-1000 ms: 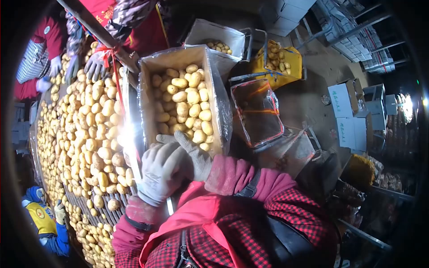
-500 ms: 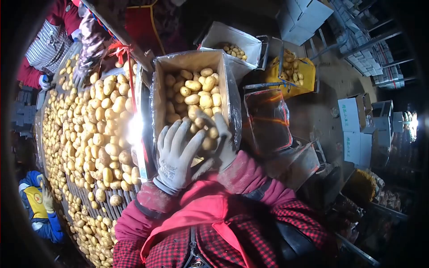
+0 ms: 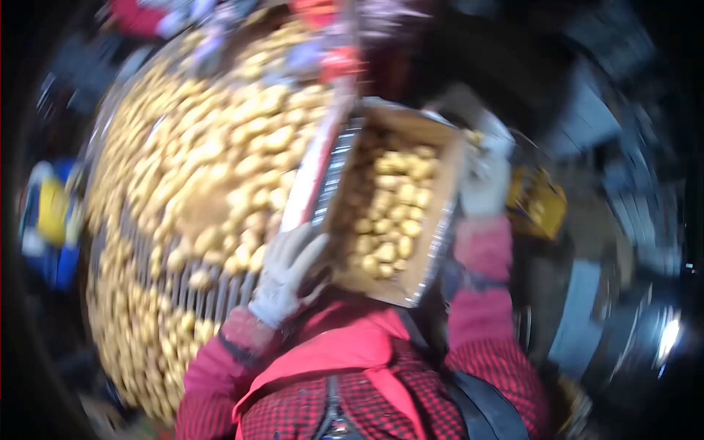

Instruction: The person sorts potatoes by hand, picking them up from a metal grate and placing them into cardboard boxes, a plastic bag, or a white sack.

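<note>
A cardboard box (image 3: pixel 434 260) lined with clear plastic stands before me, tilted in view, with yellow potatoes (image 3: pixel 396 209) inside. My left hand (image 3: pixel 287 268), in a pale grey work glove, is at the box's near left side. Its fingers stretch forward along the edge, with their tips right at the wall. My right hand (image 3: pixel 484 180), gloved too, reaches forward outside the box's right wall. Motion smears its fingers, and it overlaps a white crate (image 3: pixel 495 128) behind it.
Left of the box, a slatted sorting table (image 3: pixel 242 290) carries a broad spread of potatoes. Co-workers' gloved hands (image 3: pixel 209 51) are at its far side, and a person in blue and yellow (image 3: pixel 51 209) stands at the left. A yellow container (image 3: pixel 539 202) and white cartons (image 3: pixel 576 319) are at the right.
Both hands have left the potatoes inside the box: the left is at its near left edge, the right beyond its right wall. The view has turned, so the box appears farther right and tilted.
</note>
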The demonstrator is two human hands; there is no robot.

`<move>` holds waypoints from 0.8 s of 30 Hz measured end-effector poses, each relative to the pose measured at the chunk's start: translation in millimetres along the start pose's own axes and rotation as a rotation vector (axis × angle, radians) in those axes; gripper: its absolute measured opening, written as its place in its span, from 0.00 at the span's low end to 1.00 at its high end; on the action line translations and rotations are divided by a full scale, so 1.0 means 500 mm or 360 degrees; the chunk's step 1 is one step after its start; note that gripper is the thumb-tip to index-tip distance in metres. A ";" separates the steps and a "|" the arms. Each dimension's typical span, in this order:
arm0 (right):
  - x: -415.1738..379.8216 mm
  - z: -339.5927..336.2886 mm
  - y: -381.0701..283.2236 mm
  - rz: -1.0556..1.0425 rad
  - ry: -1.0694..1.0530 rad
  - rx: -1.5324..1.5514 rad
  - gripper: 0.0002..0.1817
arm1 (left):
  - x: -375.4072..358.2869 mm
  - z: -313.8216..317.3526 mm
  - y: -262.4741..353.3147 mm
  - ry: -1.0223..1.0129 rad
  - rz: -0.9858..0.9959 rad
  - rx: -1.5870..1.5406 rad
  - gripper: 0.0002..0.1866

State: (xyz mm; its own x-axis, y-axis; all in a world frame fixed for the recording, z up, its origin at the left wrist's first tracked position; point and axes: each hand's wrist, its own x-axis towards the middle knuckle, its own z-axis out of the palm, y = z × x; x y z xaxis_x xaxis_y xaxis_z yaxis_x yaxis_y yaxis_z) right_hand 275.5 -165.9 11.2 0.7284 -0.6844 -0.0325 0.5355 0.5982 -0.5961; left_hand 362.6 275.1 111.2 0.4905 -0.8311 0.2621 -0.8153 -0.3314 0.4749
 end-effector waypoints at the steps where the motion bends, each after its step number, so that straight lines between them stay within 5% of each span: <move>1: -0.060 0.089 0.020 0.0115 0.0157 -0.0211 0.22 | -0.024 -0.014 -0.011 0.0014 -0.0095 0.0025 0.39; 2: -0.089 0.129 0.043 0.0181 0.0274 -0.0458 0.25 | -0.049 -0.032 -0.013 0.0069 -0.0186 0.0034 0.39; 3: -0.118 0.161 0.071 0.0389 0.0054 -0.0241 0.24 | -0.075 -0.035 -0.029 0.0200 -0.0192 0.0055 0.38; 4: -0.154 0.214 0.123 0.0233 -0.0153 -0.0642 0.31 | -0.102 -0.044 -0.031 0.0216 -0.0328 0.0114 0.37; 5: -0.158 0.252 0.150 0.0624 -0.0062 -0.0272 0.35 | -0.130 -0.056 -0.038 0.0238 -0.0424 0.0151 0.36; 9: -0.226 0.350 0.299 0.0869 -0.0791 -0.0382 0.37 | -0.270 -0.092 -0.049 0.0427 -0.0809 0.0437 0.34; 12: -0.305 0.412 0.374 0.1123 -0.1031 -0.0519 0.37 | -0.398 -0.140 -0.016 0.0451 -0.1249 0.0560 0.38; 14: -0.362 0.454 0.416 0.1717 -0.1033 -0.0547 0.34 | -0.494 -0.153 0.018 0.0440 -0.1529 0.0755 0.40; 20: -0.463 0.530 0.474 0.1307 -0.2469 -0.1296 0.24 | -0.659 -0.167 0.126 0.0128 -0.2227 0.0868 0.50; 24: -0.475 0.541 0.511 0.1038 -0.2576 -0.1455 0.25 | -0.654 -0.149 0.108 -0.0073 -0.2236 0.0965 0.49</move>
State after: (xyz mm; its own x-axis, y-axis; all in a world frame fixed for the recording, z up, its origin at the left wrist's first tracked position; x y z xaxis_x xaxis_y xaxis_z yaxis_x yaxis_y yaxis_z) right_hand 355.0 262.2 84.0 0.6138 0.7873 -0.0583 0.1131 -0.1608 -0.9805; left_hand 181.2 562.0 113.8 0.9485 0.2919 -0.1229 0.2811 -0.9547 -0.0979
